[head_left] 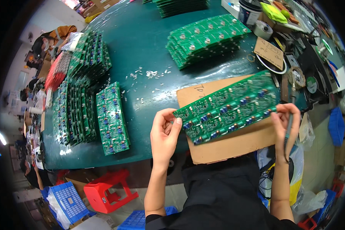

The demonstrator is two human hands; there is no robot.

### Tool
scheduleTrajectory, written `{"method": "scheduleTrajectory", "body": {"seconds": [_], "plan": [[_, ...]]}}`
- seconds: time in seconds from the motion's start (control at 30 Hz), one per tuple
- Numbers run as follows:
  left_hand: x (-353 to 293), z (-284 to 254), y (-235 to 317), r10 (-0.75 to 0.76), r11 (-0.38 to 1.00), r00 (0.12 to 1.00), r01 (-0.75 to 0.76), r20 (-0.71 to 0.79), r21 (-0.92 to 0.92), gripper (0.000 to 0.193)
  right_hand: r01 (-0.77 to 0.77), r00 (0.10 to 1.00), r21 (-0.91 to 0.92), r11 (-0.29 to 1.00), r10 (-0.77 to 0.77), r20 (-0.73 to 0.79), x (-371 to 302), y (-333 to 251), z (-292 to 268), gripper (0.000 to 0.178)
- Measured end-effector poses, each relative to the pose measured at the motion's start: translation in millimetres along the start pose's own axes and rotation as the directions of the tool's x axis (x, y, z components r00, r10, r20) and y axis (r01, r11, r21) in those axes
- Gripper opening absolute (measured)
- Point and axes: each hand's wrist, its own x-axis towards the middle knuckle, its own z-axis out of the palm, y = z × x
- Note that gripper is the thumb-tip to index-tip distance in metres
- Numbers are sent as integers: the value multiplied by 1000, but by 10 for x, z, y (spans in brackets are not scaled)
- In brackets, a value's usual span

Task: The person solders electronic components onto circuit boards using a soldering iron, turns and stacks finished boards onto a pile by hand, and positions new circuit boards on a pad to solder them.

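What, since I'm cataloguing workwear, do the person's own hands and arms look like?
The left hand and right hand wear no gloves, and the forearms are uncovered. Black sleeves show at the lower edge, ending around the elbows, alongside black clothing on the body. No watch shows on the left wrist.

Over a cardboard sheet [241, 142] on the table [136, 46], a circuit board [228, 110] is between left hand [165, 129] and right hand [286, 123], a lone panel [112, 119] to its left, board rows [74, 111] farther left, a board stack [207, 36] behind it and a tape roll [263, 31] right of that stack.
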Motion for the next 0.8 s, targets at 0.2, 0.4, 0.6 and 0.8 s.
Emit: {"method": "scheduleTrajectory", "body": {"seconds": [0.2,0.4,0.6,0.8], "plan": [[144,-62,14,424,856,897,-351,-126,380,19,252,928,105,962,-271,258,71,-379,-78,36],[159,-28,-122,384,848,917,-303,-110,435,18,242,934,69,968,-251,255,22,-361,-52,22],[158,-18,-127,358,868,925,-279,-126,411,17,261,922,116,958,-283,264,39,-422,7,21],[147,-38,-86,346,863,929,-259,-135,434,17,321,908,85,943,-332,254,32,-524,70,21]]}}
